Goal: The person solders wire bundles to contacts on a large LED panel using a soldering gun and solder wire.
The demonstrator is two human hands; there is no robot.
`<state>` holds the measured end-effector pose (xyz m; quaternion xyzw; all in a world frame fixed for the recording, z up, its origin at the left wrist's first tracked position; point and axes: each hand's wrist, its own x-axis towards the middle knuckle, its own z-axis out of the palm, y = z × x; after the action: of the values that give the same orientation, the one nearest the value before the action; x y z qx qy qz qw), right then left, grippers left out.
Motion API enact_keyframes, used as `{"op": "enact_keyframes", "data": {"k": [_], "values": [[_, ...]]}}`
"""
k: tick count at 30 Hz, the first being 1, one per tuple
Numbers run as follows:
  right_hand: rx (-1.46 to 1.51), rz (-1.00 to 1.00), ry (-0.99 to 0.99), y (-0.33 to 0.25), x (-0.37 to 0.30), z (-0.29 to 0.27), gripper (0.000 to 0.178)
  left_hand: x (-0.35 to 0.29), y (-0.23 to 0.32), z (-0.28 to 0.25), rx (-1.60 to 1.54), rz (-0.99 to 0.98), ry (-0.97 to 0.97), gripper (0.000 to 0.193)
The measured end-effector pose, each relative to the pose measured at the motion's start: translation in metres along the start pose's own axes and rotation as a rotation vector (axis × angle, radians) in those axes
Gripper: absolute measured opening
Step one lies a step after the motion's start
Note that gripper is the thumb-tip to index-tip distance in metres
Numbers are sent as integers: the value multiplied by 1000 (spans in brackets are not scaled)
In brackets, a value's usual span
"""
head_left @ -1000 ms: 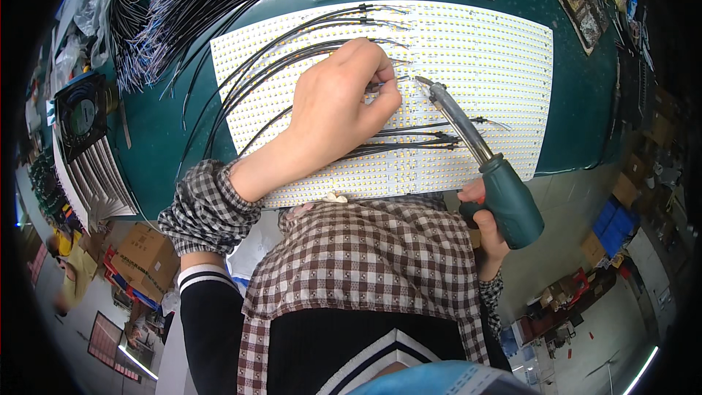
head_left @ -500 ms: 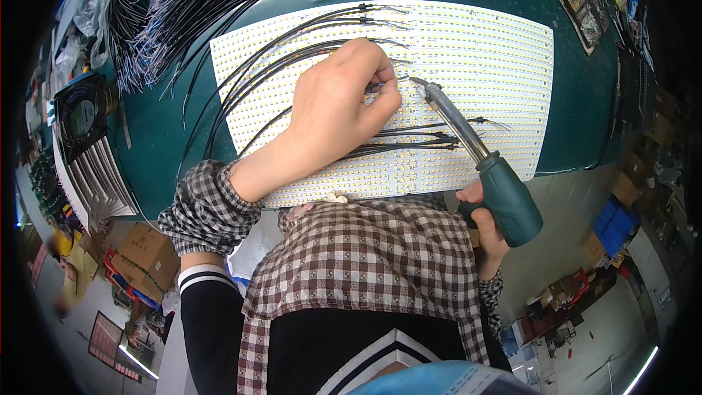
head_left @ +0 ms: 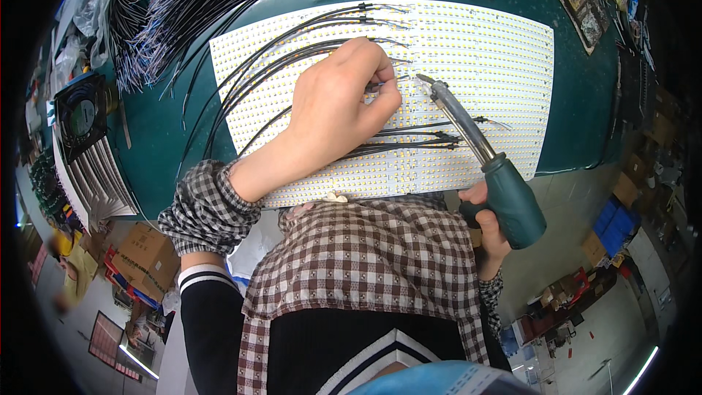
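Left hand [head_left: 333,113]: fingers pinched a thin black wire [head_left: 387,86] against the dotted white LED panel [head_left: 482,51].
Right hand [head_left: 490,230]: gripped the green-handled soldering iron [head_left: 479,150], metal tip seemingly at the wire end.
Desk [head_left: 175,132]: smooth, dark green.

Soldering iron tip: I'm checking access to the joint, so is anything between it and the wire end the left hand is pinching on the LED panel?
Nothing visible does. The soldering iron in the right hand points its tip at the wire end pinched by the left hand, with only bare LED panel between them.
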<state>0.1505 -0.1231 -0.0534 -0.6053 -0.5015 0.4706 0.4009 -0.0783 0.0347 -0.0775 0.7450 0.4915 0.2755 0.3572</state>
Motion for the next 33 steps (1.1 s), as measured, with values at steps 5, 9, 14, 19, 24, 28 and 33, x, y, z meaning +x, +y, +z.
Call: {"op": "enact_keyframes", "data": {"k": [5, 9, 14, 19, 24, 28, 33], "values": [[110, 78, 57, -8, 3, 5, 43, -1, 0, 0, -6, -5, -4, 12], [102, 86, 54, -8, 2, 5, 44, 0, 0, 0, -7, -10, -9, 12], [4, 101, 1, -11, 6, -1, 59, -1, 0, -1, -4, -9, -11, 11], [90, 193, 99, -22, 8, 5, 71, -2, 4, -4, -92, -133, -50, 9], [94, 177, 144, -19, 7, 6, 75, 0, 10, -11, -38, -101, -91, 11], [113, 171, 163, -17, 7, 6, 77, 4, 8, -9, 15, -60, -126, 11], [120, 178, 178, -19, 7, 6, 77, 6, 9, -10, -93, -123, -129, 9]]}}
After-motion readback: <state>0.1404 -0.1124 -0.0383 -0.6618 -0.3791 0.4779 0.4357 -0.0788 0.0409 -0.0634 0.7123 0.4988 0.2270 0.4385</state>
